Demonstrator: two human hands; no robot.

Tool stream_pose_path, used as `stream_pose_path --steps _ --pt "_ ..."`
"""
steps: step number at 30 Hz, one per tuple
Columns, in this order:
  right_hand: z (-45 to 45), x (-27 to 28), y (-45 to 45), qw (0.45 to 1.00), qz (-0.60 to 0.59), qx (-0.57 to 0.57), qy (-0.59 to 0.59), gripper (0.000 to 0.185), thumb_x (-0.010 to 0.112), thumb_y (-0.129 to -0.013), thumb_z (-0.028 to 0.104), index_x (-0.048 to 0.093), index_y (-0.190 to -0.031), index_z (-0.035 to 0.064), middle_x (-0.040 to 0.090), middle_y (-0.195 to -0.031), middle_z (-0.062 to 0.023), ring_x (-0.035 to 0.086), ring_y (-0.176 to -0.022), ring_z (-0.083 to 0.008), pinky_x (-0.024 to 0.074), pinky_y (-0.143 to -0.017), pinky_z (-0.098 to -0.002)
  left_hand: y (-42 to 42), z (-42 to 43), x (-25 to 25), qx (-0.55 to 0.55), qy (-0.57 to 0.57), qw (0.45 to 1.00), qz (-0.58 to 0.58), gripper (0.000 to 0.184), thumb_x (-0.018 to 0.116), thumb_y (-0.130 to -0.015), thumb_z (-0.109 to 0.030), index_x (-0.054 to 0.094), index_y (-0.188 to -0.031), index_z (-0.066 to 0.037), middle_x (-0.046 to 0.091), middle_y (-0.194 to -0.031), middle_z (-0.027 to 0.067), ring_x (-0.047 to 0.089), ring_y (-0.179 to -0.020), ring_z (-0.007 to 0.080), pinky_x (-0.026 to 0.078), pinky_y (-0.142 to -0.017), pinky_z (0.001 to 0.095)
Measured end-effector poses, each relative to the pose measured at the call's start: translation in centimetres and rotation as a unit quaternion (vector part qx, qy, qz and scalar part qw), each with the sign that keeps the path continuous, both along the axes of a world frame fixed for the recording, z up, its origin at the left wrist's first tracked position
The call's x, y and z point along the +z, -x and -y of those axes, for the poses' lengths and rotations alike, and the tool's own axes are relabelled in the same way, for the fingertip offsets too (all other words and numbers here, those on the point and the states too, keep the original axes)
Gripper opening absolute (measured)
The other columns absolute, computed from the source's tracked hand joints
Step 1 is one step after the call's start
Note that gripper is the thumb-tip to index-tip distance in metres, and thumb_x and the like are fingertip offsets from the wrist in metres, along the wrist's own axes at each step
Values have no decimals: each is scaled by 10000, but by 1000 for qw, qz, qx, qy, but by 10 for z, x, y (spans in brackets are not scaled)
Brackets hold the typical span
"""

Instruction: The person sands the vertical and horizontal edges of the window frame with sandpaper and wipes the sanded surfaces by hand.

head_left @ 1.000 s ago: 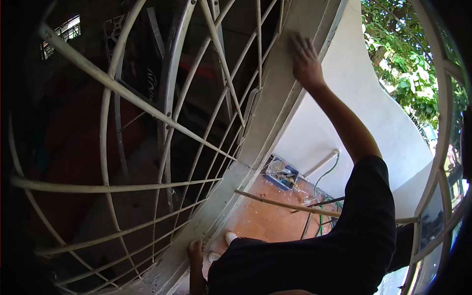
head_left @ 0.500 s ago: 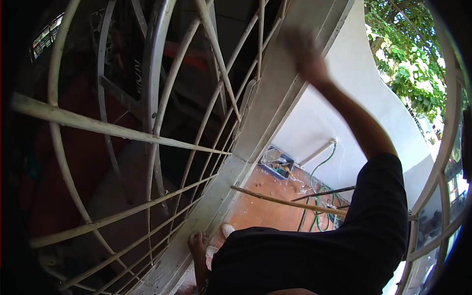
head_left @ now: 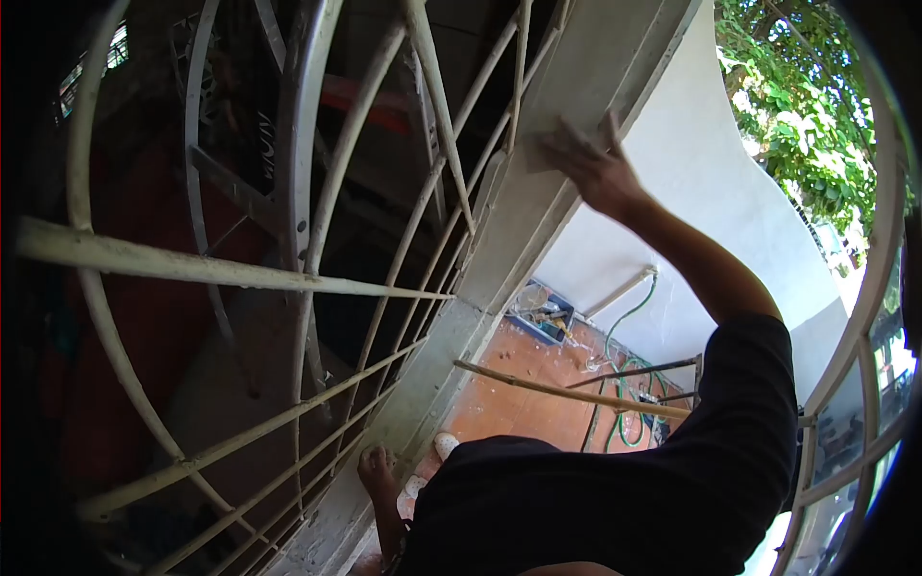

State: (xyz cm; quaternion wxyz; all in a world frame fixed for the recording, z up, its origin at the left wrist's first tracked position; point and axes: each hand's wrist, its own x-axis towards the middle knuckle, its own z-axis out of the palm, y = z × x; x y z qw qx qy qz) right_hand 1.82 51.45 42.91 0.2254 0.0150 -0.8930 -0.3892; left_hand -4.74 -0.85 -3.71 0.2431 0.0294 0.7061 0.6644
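Observation:
My right hand (head_left: 600,178) reaches up to the pale grey window frame (head_left: 523,216), thumb raised and fingers stretched toward its face. Beneath those fingertips lies a small, flat, brownish piece of sandpaper (head_left: 545,156), pressed against the frame; its outline is partly hidden. Lower down, my left hand (head_left: 376,468) has its fingers curled over the same frame near the bottom. Beside the frame runs a cream-painted metal grille (head_left: 221,261) of curved and straight bars.
Through the grille, a metal ladder (head_left: 300,182) stands in a dark room. Below me a bamboo pole (head_left: 567,394) crosses over orange floor tiles (head_left: 509,384). A blue crate (head_left: 543,322) of tools and a green hose (head_left: 624,427) lie near the white wall (head_left: 672,221).
My right hand has moved down along the frame and is less blurred now. My left hand has shifted slightly but remains at the frame's lower part.

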Motion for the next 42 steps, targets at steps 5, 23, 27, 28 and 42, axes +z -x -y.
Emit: stream_pose_path --steps 5,23,27,28,42 --pt "-37 173 5 950 -242 -63 -185 680 505 -819 -58 535 -1409 278 435 -1541 40 546 -1297 -240 277 -1049 -735 2 -8 -2 28 -37 999 3 259 622 -947 -199 638 -972 58 662 -879 99 629 -799 198 500 -691 330" --pt "2 -16 0 995 -81 -37 -47 635 550 -842 67 498 -1456 221 391 -1567 28 245 -1503 -182 40 -1118 -777 1 -14 29 30 -42 998 -21 233 600 -955 -178 622 -930 53 660 -815 83 616 -729 168 476 -687 326" --pt "-14 118 16 954 -209 -138 -163 512 533 -895 139 552 -1397 240 484 -1497 31 323 -1470 -179 27 -1083 -813 7 3 18 0 1 1000 -23 247 622 -936 -176 625 -944 71 674 -871 107 643 -765 187 512 -721 323" --pt "-6 154 19 919 -252 -248 -173 506 540 -896 143 553 -1390 251 507 -1477 32 332 -1466 -181 28 -1076 -821 2 4 13 -3 2 1000 -21 247 622 -936 -176 625 -944 71 674 -871 107 643 -765 187 512 -721 323" --pt "-18 122 8 954 -275 -93 -68 609 559 -855 94 518 -1418 321 460 -1518 74 333 -1461 -236 84 -1088 -794 13 -9 27 16 -32 999 3 263 628 -950 -179 607 -1035 69 650 -954 114 657 -870 203 541 -804 320"
